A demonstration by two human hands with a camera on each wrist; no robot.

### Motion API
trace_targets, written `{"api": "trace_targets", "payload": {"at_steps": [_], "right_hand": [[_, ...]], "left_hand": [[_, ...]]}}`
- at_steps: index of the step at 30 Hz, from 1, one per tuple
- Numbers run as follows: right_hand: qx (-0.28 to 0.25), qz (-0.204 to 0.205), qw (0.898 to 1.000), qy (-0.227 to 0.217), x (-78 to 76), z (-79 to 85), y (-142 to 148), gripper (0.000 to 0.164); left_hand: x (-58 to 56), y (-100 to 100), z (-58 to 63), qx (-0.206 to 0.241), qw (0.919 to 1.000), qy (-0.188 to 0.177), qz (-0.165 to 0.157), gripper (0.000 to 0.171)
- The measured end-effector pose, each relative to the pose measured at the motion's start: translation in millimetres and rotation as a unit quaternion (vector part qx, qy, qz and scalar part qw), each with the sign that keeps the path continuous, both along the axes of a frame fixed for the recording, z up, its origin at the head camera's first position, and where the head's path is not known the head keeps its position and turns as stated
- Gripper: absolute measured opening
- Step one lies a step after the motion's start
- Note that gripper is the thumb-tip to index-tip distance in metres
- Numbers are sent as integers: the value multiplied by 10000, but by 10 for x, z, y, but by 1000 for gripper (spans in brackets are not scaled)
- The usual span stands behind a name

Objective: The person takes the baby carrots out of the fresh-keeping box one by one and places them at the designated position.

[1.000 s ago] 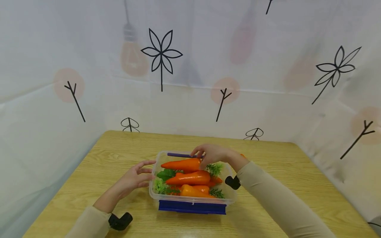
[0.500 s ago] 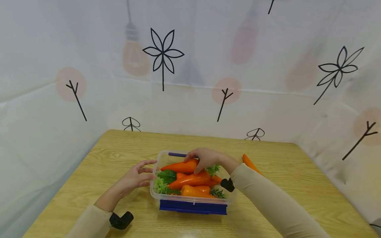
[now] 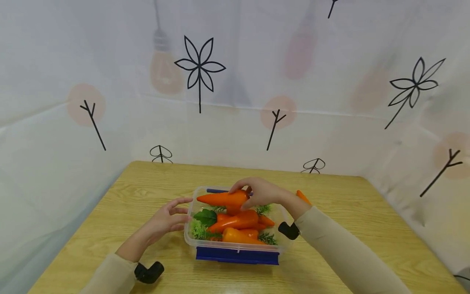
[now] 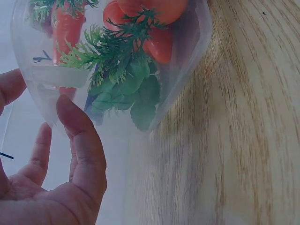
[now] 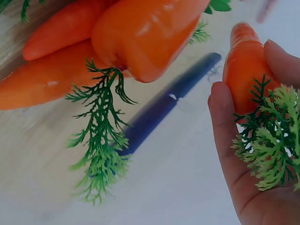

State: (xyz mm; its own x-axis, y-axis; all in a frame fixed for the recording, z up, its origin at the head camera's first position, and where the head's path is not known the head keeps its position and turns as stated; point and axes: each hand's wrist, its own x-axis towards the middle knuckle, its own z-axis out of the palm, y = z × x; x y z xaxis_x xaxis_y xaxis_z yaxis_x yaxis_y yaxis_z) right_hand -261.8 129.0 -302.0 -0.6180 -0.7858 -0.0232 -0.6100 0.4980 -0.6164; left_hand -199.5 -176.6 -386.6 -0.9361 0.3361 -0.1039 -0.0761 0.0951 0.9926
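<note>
A clear plastic container (image 3: 286, 247) with blue latch flaps (image 3: 236, 256) stands in the middle of the table, full of orange carrots (image 3: 236, 220) and green leaves. My right hand (image 3: 262, 192) grips one carrot (image 3: 222, 199) near its thick end, over the back of the container. Its tip points left. Close up in the right wrist view, thumb and fingers pinch that carrot (image 5: 246, 70), with its leafy top (image 5: 272, 145) lying by the palm. My left hand (image 3: 163, 222) has its fingers spread at the container's left side, apparently touching the wall.
Another carrot (image 3: 303, 197) lies on the table (image 3: 147, 183) right of the container, partly hidden by my right arm. A patterned white cloth (image 3: 235, 134) hangs behind the table and along both sides. A dark cable (image 3: 461, 277) shows at the far right.
My right hand has taken hold of the rear carrot and raised it a little, so another orange piece shows beneath it. The left hand stays at the container's side.
</note>
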Motion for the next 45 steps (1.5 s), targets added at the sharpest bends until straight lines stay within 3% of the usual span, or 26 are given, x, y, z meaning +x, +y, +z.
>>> {"api": "trace_targets", "payload": {"at_steps": [8,17,24,34,45], "right_hand": [[-533,-326,9980,121,124,28,149,44],[-1202,-795,9891,315,283,-27,336,47],[-1571,-1246,9790,364,403,-103,479,47],[-1993,-2033,9586,-31,553,-199,703,48],[-2147,-2531,9430,246,683,-313,984,50]], "left_hand": [[5,-7,12,134,9999,-73,-43,70],[7,18,11,179,9997,-182,9,70],[8,23,5,173,9998,-111,-13,70],[7,17,-14,152,9998,-94,41,71],[4,22,-31,123,9999,-95,58,72]]}}
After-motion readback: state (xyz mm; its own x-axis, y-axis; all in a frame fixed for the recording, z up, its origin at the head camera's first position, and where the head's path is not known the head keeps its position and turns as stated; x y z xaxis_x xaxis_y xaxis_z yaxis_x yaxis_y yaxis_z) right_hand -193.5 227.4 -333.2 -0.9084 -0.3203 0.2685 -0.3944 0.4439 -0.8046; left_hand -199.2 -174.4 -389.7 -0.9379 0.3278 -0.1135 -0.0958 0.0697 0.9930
